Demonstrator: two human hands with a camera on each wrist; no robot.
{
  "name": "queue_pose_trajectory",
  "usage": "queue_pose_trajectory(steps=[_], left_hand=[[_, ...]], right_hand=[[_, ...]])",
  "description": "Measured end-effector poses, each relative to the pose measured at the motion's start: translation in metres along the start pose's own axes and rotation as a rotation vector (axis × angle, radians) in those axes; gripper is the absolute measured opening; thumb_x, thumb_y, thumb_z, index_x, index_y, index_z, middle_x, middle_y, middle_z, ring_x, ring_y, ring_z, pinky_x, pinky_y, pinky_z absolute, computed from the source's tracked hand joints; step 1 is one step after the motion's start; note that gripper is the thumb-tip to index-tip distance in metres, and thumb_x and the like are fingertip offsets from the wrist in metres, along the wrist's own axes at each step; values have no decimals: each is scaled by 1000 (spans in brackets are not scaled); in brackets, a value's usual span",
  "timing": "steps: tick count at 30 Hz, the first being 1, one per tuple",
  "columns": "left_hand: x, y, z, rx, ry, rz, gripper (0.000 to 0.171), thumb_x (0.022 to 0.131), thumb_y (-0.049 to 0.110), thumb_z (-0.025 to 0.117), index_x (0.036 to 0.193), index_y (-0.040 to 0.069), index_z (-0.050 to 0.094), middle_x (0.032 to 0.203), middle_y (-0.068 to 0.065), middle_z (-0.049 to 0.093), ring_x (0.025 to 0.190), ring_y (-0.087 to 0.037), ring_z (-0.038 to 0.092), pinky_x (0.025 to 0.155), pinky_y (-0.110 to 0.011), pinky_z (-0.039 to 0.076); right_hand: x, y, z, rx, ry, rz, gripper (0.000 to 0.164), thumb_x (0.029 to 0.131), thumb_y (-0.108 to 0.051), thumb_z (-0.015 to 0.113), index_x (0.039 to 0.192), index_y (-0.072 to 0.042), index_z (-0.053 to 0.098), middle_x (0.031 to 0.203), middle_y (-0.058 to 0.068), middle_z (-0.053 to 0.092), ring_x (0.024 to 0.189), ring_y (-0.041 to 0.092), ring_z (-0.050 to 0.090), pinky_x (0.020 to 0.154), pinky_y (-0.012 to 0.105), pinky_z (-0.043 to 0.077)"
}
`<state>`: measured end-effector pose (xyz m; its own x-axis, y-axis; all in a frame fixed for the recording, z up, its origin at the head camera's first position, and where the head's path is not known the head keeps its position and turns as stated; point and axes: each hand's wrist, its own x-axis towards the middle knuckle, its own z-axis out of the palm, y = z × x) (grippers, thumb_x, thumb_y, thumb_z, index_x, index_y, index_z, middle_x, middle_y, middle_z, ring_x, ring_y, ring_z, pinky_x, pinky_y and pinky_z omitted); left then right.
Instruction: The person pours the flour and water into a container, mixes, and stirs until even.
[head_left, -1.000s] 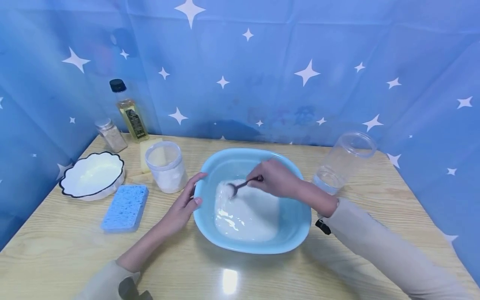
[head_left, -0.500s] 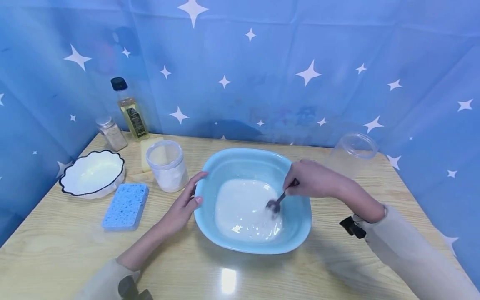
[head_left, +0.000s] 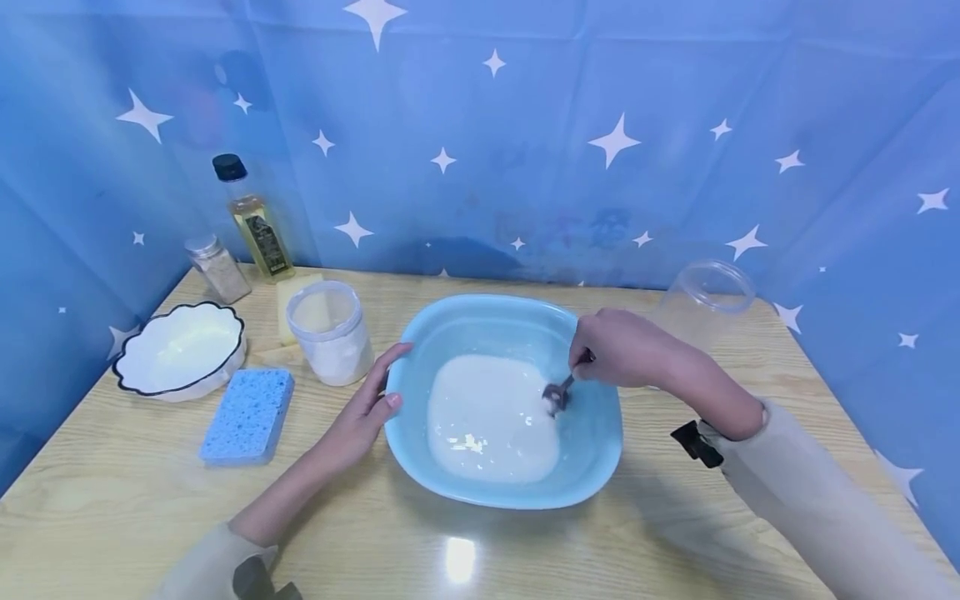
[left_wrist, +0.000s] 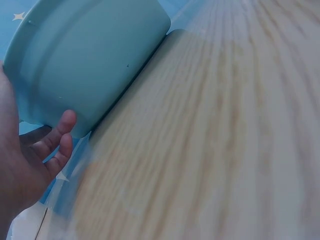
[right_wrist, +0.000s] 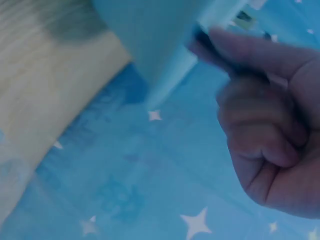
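Both hands are at a light-blue plastic basin (head_left: pixel 506 498) that contains a white liquid (head_left: pixel 491 417). The left hand (head_left: pixel 367 412) holds the basin's left side, with thumb and forefinger at the rim; in the left wrist view its other fingers (left_wrist: pixel 59 137) are beside the outer wall. Over the basin's right side, the right hand (head_left: pixel 618 348) grips a small dark spoon (head_left: pixel 557 393) by its handle. The spoon's bowl sits at the right edge of the liquid. In the right wrist view the fingers (right_wrist: pixel 260 120) are curled and the handle is blurred.
To the left stand a tub of white powder (head_left: pixel 337 350), a blue sponge (head_left: pixel 247 417), a scalloped white dish (head_left: pixel 180 350), a shaker jar (head_left: pixel 220 271) and an oil bottle (head_left: pixel 262 237). A clear jar (head_left: pixel 708 292) stands behind the right hand, partly hidden.
The right hand has carried the spoon from the left part of the liquid to the right side of the basin. The left hand has stayed at the rim.
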<state>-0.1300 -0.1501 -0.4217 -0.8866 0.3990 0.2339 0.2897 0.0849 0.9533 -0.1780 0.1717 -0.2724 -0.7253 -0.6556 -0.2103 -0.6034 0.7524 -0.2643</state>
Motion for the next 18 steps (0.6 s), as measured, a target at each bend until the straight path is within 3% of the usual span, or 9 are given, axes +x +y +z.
queue_pose_trajectory(steps=[4,8,12,18], left_hand=[[1,1,-1,-1,3,4,52,99,13,38,147,24,21,143,-19,29,117,-41,45,81,-34,52],[0,1,-1,-3,7,-4,51,100,14,39,147,24,22,141,-20,31,116,-40,45,81,-33,52],[0,0,0,-9,4,-11,51,100,15,39,147,25,22,142,-20,31,117,-41,45,80,-33,53],[0,0,-1,-12,4,-10,51,100,15,39,147,26,23,141,-20,31,116,-41,46,79,-34,53]], right_hand=[[-5,-14,-5,85,-162,-73,22,80,0,62,65,-14,69,53,-12,48,50,4,34,53,22,36],[-3,-23,2,197,-219,-204,25,80,2,61,62,-14,66,49,-13,35,48,2,25,50,19,30],[2,-24,18,268,-157,-303,19,83,-1,64,73,-15,73,54,-14,48,48,-1,32,48,16,30],[18,-26,44,307,46,-227,9,85,-9,67,88,-9,76,64,-10,62,46,1,35,44,17,28]])
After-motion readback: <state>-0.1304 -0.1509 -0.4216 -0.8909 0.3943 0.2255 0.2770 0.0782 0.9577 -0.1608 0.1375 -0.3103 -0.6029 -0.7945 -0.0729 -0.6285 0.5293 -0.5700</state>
